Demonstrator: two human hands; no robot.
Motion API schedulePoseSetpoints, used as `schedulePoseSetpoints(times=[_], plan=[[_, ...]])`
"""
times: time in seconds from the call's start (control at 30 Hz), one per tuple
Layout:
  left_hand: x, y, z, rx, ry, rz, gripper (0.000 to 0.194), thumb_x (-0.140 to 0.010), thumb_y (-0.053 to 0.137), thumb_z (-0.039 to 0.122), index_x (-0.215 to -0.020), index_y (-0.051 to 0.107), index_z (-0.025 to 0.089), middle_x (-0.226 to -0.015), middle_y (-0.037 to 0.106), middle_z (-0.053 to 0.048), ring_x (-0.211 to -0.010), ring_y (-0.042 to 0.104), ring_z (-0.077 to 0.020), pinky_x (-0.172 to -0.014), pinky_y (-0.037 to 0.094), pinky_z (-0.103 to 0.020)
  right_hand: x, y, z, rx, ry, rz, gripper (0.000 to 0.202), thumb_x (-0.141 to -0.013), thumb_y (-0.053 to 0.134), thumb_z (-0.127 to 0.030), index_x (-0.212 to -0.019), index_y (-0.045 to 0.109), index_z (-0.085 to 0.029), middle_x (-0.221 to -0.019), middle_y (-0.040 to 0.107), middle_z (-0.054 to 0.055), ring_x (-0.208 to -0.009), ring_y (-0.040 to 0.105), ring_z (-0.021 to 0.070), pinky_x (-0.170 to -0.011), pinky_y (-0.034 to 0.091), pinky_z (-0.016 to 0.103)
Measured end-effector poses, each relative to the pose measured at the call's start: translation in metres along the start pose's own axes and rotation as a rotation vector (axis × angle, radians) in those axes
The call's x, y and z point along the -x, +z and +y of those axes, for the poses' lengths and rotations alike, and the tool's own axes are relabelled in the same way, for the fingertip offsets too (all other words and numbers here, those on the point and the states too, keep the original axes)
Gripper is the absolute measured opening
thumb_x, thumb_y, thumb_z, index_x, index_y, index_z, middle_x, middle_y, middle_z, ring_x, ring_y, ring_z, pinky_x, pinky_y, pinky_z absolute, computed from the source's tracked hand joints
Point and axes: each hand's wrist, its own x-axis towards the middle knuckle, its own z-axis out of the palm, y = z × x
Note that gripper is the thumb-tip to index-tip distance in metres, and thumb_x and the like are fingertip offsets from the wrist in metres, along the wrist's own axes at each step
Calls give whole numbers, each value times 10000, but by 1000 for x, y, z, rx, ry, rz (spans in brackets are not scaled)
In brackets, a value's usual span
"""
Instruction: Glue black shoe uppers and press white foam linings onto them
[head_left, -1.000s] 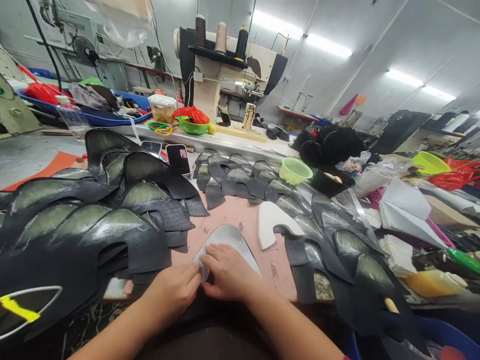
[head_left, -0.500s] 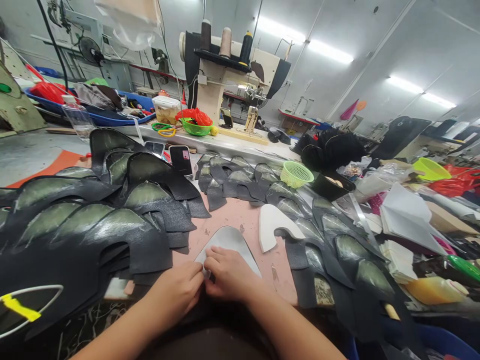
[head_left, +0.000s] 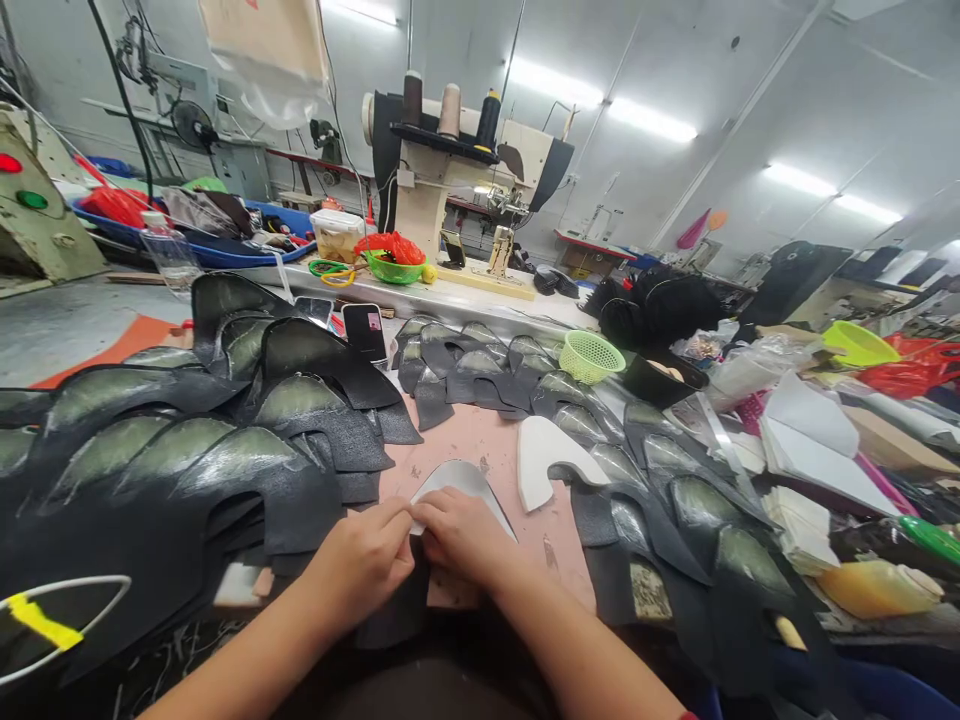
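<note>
A curved black piece with a pale grey face [head_left: 457, 476], shaped like a shoe upper, lies in front of me on a pinkish board [head_left: 544, 540]. My left hand [head_left: 366, 556] is closed, pinching the piece's near left edge. Beside it, my right hand [head_left: 469, 540] has its fingers bent over the grey face and gripping the same edge. The fingertips of both hands meet there and hide part of the edge. A dark flap [head_left: 397, 605] of the piece hangs below my hands. To the right, a thick white notched piece [head_left: 551, 455] rests on the board.
Black uppers with shiny patches overlap in piles at left [head_left: 217, 460] and right [head_left: 682, 500]. A sewing machine [head_left: 427, 190] stands behind. A green mesh basket [head_left: 592, 357], a phone [head_left: 364, 332] and a white loop with yellow tape [head_left: 45, 622] lie around.
My hands have shifted along the near edge of the piece, and its dark flap now shows below them. The camera view has tilted slightly upward.
</note>
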Motion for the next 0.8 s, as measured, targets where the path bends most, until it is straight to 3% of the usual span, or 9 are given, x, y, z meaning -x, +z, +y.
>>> schedulePoseSetpoints(times=[0.07,0.13,0.2,0.27,0.4,0.5,0.6,0.73,0.8], plan=[[0,-2,-2,127,-50,-79,199,-729,347,71,-703,517,170,-766,606,-44,-672,590,-148,-587,456,-241,1,2,2,7,-19,13,238,-754,499,-111,-964,584,-182,-939,653,30,-822,556,191,-619,436,265],[3,0,-4,232,-110,-214,209,-713,421,140,-879,542,176,-943,629,-56,-812,607,-167,-678,475,-263,3,4,4,-5,-59,27,219,-772,486,-102,-936,603,-189,-937,661,22,-823,560,180,-641,446,257],[7,5,-5,255,-136,-347,474,-704,531,287,-1158,461,173,-1204,552,-104,-1049,547,-223,-844,450,-333,5,6,7,-29,-105,36,194,-780,491,-111,-904,617,-193,-928,666,23,-817,564,171,-670,455,251],[11,12,-7,211,-103,-443,782,-681,575,507,-1319,322,133,-1365,389,-164,-1228,391,-280,-986,341,-407,9,6,10,-51,-137,46,181,-778,495,-119,-883,626,-188,-902,672,33,-795,569,168,-695,463,257],[16,24,-10,125,0,-546,941,-674,382,747,-1354,290,102,-1414,249,-174,-1309,218,-320,-1064,181,-452,21,-2,16,-216,-151,48,209,-708,508,-83,-840,640,-177,-856,680,35,-785,587,159,-734,471,250],[17,26,-13,119,19,-568,988,-648,355,778,-1362,248,103,-1422,186,-176,-1322,150,-331,-1069,155,-467,30,-10,21,-366,-9,80,300,-657,477,-42,-868,641,-177,-863,678,33,-825,598,150,-771,472,244],[18,23,-14,157,53,-618,1023,-605,458,756,-1373,188,136,-1433,136,-169,-1327,112,-326,-1076,136,-479,34,-14,24,-341,131,93,413,-645,438,-8,-973,627,-174,-973,655,50,-908,579,163,-829,461,273],[28,7,-12,236,126,-758,937,-646,625,522,-1379,141,195,-1443,150,-129,-1324,166,-282,-1090,151,-439,31,-10,22,-176,131,32,452,-662,444,-4,-1030,613,-205,-1013,627,40,-927,540,189,-833,454,302],[32,-6,-10,285,129,-755,831,-691,615,421,-1376,191,219,-1433,211,-107,-1306,236,-272,-1074,224,-422,30,-8,20,-141,106,27,440,-681,440,-4,-1027,612,-213,-1007,625,35,-921,534,184,-823,454,293]])
